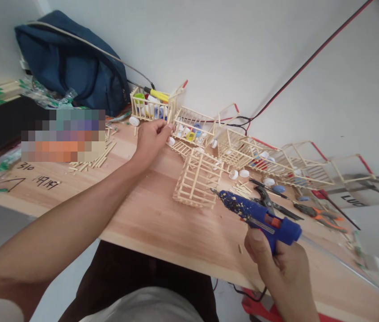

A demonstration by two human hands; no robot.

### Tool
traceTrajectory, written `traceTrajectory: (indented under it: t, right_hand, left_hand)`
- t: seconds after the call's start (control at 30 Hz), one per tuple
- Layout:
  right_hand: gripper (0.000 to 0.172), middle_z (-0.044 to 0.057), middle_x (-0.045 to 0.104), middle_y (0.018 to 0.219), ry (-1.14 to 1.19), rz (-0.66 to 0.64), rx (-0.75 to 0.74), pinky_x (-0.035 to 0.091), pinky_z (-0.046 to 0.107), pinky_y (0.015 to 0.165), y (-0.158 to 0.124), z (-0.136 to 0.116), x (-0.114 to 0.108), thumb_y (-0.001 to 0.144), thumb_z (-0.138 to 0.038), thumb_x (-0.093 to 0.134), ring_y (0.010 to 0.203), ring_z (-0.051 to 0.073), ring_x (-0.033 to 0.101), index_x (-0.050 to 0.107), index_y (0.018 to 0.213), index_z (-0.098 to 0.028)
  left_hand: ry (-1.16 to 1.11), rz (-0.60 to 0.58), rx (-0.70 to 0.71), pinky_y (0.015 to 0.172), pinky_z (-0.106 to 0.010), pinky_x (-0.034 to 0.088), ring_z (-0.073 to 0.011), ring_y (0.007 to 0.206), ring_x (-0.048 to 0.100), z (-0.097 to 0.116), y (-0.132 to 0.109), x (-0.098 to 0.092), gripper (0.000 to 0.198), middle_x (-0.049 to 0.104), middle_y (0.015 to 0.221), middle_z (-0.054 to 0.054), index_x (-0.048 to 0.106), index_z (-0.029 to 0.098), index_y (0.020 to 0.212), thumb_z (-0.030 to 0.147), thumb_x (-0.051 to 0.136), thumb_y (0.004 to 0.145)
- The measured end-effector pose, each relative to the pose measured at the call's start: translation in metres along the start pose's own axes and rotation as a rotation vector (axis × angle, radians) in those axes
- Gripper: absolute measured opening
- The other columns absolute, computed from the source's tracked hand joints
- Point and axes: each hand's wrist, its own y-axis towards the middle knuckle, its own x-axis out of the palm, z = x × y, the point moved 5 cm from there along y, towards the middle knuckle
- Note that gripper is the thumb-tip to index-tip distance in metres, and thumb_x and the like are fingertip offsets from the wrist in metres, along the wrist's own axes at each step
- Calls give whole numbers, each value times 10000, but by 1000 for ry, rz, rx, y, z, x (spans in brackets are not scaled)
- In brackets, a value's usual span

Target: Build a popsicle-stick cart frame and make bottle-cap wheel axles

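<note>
My right hand [281,264] is wrapped round the handle of a blue hot glue gun [259,217]. Crusted bits cover the gun's front, and its nozzle points left at an open-sided wooden stick basket [198,179] on the table. The nozzle tip is close to the basket's right side. Further back, my left hand [154,139] is pinched on a short wooden stick [170,116], held roughly upright. That hand is beside a stick cart [194,125] holding bottle caps. A flat stick grid [181,147] lies between the hand and the basket.
Several stick carts [276,156] with red-tipped handles line the wall. Pliers [323,214], black cutters [273,201] and white caps [244,173] lie to the right. Loose sticks [98,158] and a blue bag [75,67] are at the left. The table's front edge [162,259] is near my lap.
</note>
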Motion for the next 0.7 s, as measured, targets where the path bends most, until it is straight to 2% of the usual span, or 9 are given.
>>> traceTrajectory:
  t: [0.23, 0.4, 0.7]
  right_hand:
    - [531, 19, 526, 431, -55, -32, -1, 364, 264, 427, 0, 0, 2, 909, -593, 408, 408, 176, 503, 615, 608, -207]
    - [528, 16, 526, 451, -49, -67, 16, 354, 262, 442, -4, 5, 5, 912, -573, 430, 430, 170, 511, 532, 540, -213]
    - [532, 23, 542, 459, -41, -32, 23, 364, 264, 451, -4, 3, 3, 894, -583, 457, 435, 171, 527, 543, 529, -205]
  left_hand:
    - [-15, 3, 8, 581, -259, 373, -128, 550, 493, 0, 0, 0, 291, 562, 534, 9, 580, 179, 568, 290, 528, 832]
    - [-30, -2, -8, 534, -261, 346, -125, 524, 474, -1, 0, 0, 277, 548, 518, 13, 597, 181, 585, 278, 530, 836]
    - [-24, 2, 12, 543, -266, 341, -122, 521, 464, 1, 0, -1, 295, 553, 516, 9, 593, 175, 567, 270, 535, 840]
